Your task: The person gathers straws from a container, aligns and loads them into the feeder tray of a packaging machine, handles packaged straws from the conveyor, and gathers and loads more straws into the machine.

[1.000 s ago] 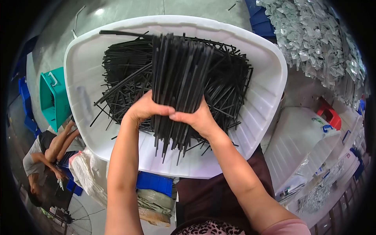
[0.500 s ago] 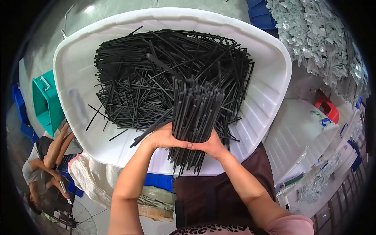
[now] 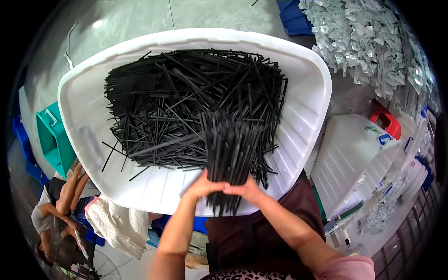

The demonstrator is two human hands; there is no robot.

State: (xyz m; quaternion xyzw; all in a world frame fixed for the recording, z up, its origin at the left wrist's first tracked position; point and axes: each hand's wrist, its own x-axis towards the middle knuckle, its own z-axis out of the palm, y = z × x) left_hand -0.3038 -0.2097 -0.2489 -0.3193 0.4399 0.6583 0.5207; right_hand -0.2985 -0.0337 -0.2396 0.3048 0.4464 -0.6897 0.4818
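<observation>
A thick bundle of black sticks (image 3: 232, 154) stands nearly upright between my hands, above the near side of a large white tub (image 3: 305, 116). My left hand (image 3: 204, 185) wraps its left side and my right hand (image 3: 247, 189) its right side, with the thumbs meeting in front. Lower ends of the sticks stick out below my thumbs; the upper ends are blurred. Behind the bundle, a big heap of loose black sticks (image 3: 158, 102) fills the middle of the tub, lying in many directions. A few strays rest on the tub's left wall.
At left are a teal bin (image 3: 55, 140) and a seated person (image 3: 56, 205) holding thin pale pieces. A white woven sack (image 3: 119, 224) lies below the tub. Clear plastic packets (image 3: 359, 42) are piled at upper right, with another white tub (image 3: 347, 163) and a red object (image 3: 386, 120) beneath.
The bundle and both hands sit slightly lower in view, still gripped the same way. A few sticks that jutted out by my left wrist now lie on the heap. The whole view has shifted a little.
</observation>
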